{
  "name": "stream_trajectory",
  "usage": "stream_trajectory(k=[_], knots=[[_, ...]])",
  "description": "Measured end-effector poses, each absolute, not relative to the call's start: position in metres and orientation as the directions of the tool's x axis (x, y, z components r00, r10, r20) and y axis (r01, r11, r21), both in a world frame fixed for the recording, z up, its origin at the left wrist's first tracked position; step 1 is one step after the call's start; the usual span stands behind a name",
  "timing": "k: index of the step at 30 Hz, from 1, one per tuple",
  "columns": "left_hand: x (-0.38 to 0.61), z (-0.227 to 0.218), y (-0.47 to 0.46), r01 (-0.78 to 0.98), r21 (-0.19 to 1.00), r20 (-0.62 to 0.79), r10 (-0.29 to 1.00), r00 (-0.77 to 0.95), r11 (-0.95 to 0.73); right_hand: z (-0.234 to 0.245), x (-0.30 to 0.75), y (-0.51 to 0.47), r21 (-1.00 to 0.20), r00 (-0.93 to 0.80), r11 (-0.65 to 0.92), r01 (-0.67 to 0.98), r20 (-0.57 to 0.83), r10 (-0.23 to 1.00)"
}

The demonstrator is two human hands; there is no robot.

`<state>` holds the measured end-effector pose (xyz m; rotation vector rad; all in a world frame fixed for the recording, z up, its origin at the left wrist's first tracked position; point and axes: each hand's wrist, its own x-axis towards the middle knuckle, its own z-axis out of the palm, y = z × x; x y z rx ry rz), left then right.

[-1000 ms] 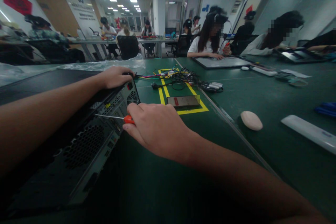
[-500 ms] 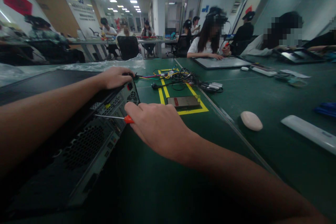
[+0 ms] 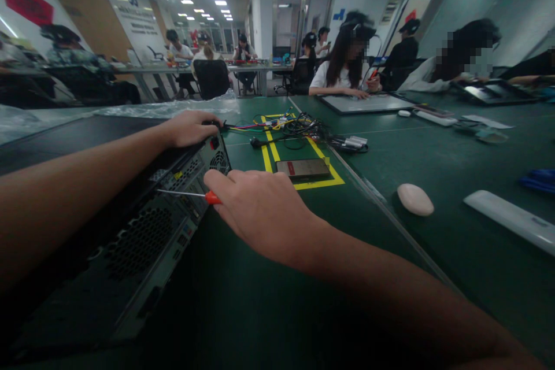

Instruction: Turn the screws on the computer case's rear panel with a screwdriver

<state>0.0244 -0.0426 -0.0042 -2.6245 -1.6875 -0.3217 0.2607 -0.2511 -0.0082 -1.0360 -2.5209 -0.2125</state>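
Observation:
A black computer case (image 3: 134, 127) lies on the left of the green table (image 3: 243, 300), its metal back panel with round vent holes facing me. On its top, near the far rear corner, my left hand (image 3: 191, 128) lies flat with the fingers toward the edge. My right hand (image 3: 264, 211) is closed around the orange handle of a screwdriver (image 3: 184, 192). The thin shaft points left, and its tip is at the upper edge of the back panel; whether it sits in a screw is too small to tell.
Beyond the case lie tangled cables (image 3: 303, 125) and a flat brown box (image 3: 303, 167) within yellow tape. On the right are a pale computer mouse (image 3: 415, 199) and a long white object (image 3: 511, 222). Clear plastic wrap (image 3: 173, 107) lies behind the case. Other people sit across the table.
My right hand's fingers have shifted very slightly on the screwdriver handle, while its tip stays at the same place. My left hand and the case have not moved.

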Motion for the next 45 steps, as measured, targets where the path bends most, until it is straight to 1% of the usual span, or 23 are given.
stream_trajectory(k=[8, 13, 18, 27, 33, 39, 45], knots=[[0.0242, -0.0068, -0.0414, 0.897, 0.124, 0.197, 0.896, 0.398, -0.425, -0.0048, 0.2602, -0.2525, -0.018, -0.645, 0.705, 0.709, 0.385, 0.66], [0.0234, -0.0068, -0.0407, 0.887, 0.126, 0.188, 0.888, 0.419, -0.445, -0.0048, 0.2608, -0.2526, -0.024, -0.642, 0.711, 0.703, 0.409, 0.649], [0.0248, -0.0061, -0.0426, 0.894, 0.129, 0.195, 0.895, 0.401, -0.428, -0.0037, 0.2606, -0.2534, -0.042, -0.645, 0.711, 0.702, 0.386, 0.659], [0.0253, -0.005, -0.044, 0.898, 0.127, 0.193, 0.898, 0.395, -0.422, -0.0024, 0.2623, -0.2552, -0.04, -0.641, 0.714, 0.699, 0.409, 0.65], [0.025, -0.0055, -0.0435, 0.897, 0.127, 0.193, 0.898, 0.395, -0.423, 0.0011, 0.2612, -0.2563, -0.05, -0.635, 0.703, 0.71, 0.388, 0.668], [0.0259, -0.0055, -0.0445, 0.896, 0.119, 0.202, 0.894, 0.401, -0.429, -0.0002, 0.2597, -0.2555, -0.069, -0.619, 0.699, 0.712, 0.408, 0.671], [0.0277, -0.0033, -0.0461, 0.907, 0.09, 0.171, 0.903, 0.394, -0.412, 0.0011, 0.2596, -0.2554, -0.08, -0.623, 0.701, 0.709, 0.396, 0.675]])
